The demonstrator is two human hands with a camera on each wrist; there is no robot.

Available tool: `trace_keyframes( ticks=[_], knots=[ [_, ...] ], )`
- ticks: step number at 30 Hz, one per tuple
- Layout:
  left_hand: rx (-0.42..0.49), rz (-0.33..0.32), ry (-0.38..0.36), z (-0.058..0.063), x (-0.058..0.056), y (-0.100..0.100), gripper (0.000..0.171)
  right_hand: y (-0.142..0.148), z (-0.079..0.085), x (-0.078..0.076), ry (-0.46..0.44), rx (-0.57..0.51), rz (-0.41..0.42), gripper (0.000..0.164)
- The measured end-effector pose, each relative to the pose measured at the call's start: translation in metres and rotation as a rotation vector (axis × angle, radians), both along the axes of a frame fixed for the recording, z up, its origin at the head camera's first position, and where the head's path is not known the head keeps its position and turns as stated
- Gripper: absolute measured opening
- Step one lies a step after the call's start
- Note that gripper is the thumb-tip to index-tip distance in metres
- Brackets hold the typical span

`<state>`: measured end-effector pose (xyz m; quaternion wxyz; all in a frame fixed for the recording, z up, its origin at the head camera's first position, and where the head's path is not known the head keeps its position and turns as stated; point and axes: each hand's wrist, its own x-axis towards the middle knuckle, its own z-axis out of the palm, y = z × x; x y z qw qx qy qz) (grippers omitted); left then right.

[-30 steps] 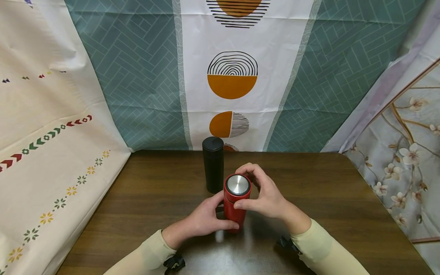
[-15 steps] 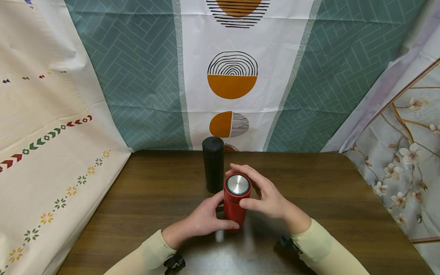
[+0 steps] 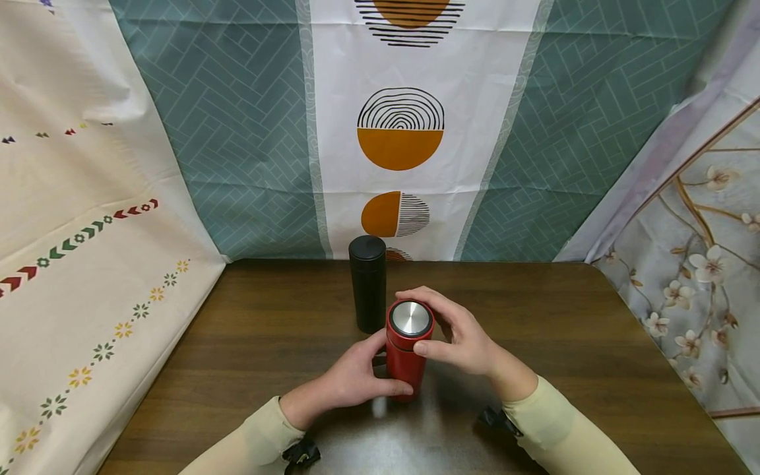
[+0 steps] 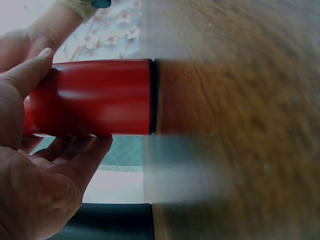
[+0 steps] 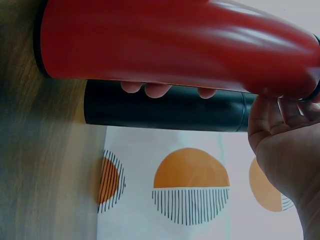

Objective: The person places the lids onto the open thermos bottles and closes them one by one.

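A red thermos with a brushed silver disc on top of its lid stands upright on the table. My left hand grips the body from the left, its thumb low across the front. In the left wrist view, the fingers wrap behind the red wall, and the dark base meets the wood. From the right, my right hand holds the lid near the top: thumb at the front, fingers round the back and partly hidden. The right wrist view shows the fingertips bent against the upper end.
Just behind and left of the red thermos, a black thermos stands upright. Brown wooden table surrounds both. A patterned cloth hangs along the back edge, with a cream cloth at left and a floral one at right.
My right hand has turned round the lid: its fingers have moved left behind it and its thumb right across the front. The left hand and both thermoses stay in place.
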<state>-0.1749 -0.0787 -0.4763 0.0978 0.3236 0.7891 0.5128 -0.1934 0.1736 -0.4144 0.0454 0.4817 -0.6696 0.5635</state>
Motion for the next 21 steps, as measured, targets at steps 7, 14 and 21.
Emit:
trace_keyframes(
  ticks=[7,14,21],
  knots=[
    [-0.006,0.004,0.003,-0.0002,-0.0002,-0.0004,0.073,-0.0006,0.0003,0.0014,-0.026,0.004,-0.048,0.064],
    [-0.004,0.001,0.010,-0.0007,-0.0002,-0.0006,0.074,-0.0003,-0.0022,0.0010,-0.023,0.017,-0.115,0.066],
    [-0.001,-0.002,0.018,-0.0011,-0.0008,-0.0006,0.075,-0.0014,-0.0013,0.0031,-0.015,0.037,-0.173,0.070]
  ],
)
